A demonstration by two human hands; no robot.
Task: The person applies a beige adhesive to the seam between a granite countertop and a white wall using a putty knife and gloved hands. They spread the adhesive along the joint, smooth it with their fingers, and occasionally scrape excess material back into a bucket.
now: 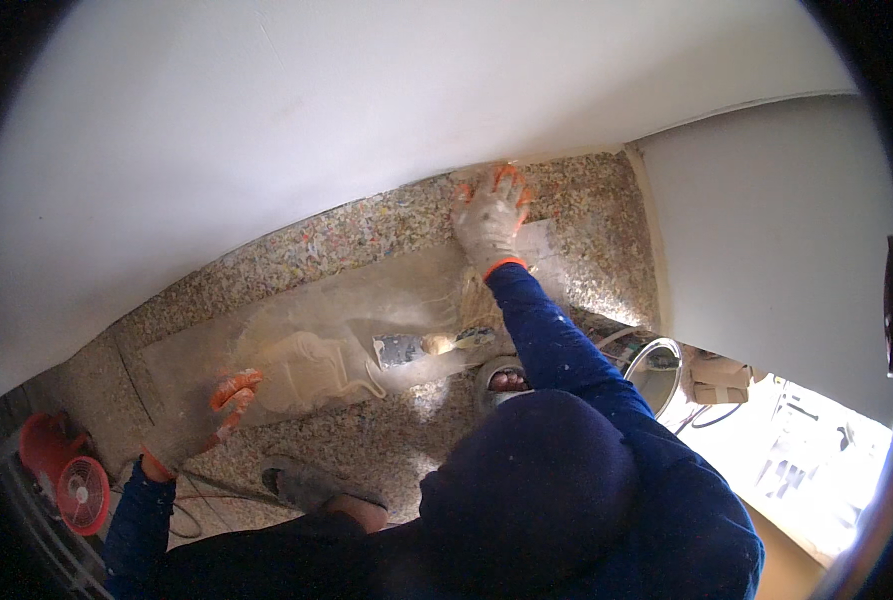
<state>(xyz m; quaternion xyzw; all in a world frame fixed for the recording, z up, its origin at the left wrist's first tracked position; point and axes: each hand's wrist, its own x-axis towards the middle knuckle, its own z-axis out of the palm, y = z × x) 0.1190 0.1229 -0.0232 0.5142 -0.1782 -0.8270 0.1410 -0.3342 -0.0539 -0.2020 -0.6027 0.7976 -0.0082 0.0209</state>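
Observation:
My right hand (489,225), in a pale work glove with orange fingers, rests flat with fingers spread at the foot of the white wall (367,100). Its fingertips touch the edge of the speckled, multicoloured floor covering (607,215). At lower left, my left hand (202,420), gloved alike, hovers with thumb and fingers apart and nothing visible between them. Between the hands lies a long beige sheet or coated strip (317,300), with a thick, wet-looking cream smear (292,362) near the left hand. A scraper with a broad grey blade (399,349) lies on it, clear of both hands.
A red fan (83,494) stands at lower left, with a cable near it. At right are a bucket with a pale rim (657,372) and a cardboard box (722,382). My sandalled feet (507,382) are beside the strip. A grey-white panel (767,220) bounds the right side.

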